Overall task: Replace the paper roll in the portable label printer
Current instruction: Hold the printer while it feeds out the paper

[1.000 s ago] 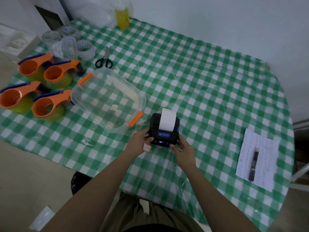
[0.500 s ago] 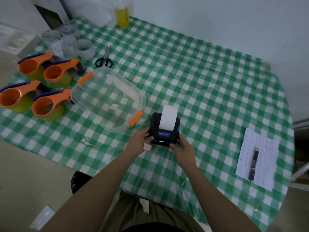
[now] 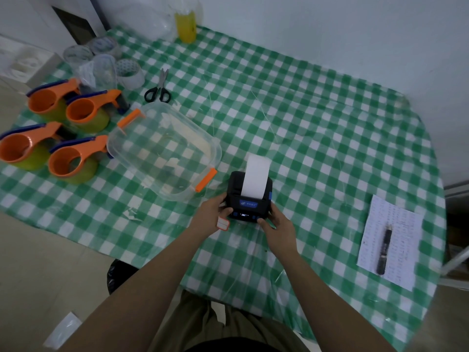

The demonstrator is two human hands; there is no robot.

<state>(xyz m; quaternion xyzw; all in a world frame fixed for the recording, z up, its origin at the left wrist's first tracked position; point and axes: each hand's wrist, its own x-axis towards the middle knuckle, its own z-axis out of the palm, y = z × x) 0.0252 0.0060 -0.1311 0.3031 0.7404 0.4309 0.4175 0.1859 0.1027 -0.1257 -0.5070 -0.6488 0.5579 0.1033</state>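
- Head view: the black label printer (image 3: pixel 250 196) is stood on the checked surface (image 3: pixel 317 138), just beside a clear tub (image 3: pixel 162 151).
- It is clasped at its sides by the left hand (image 3: pixel 212 215) and right hand (image 3: pixel 278 224), each grip pressed against it.
- A white paper strip (image 3: pixel 255 177) is seen rising from its slot.
- A small red-edged label (image 3: pixel 223 223) is seen at the left thumb.

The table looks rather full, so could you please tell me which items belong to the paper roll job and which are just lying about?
Belongs to the job:
label printer
white paper strip coming out of it
left hand and right hand at its sides

Just lying about:
scissors
clear container
orange tape dispensers
tape rolls
yellow bottle
printed sheet with pen
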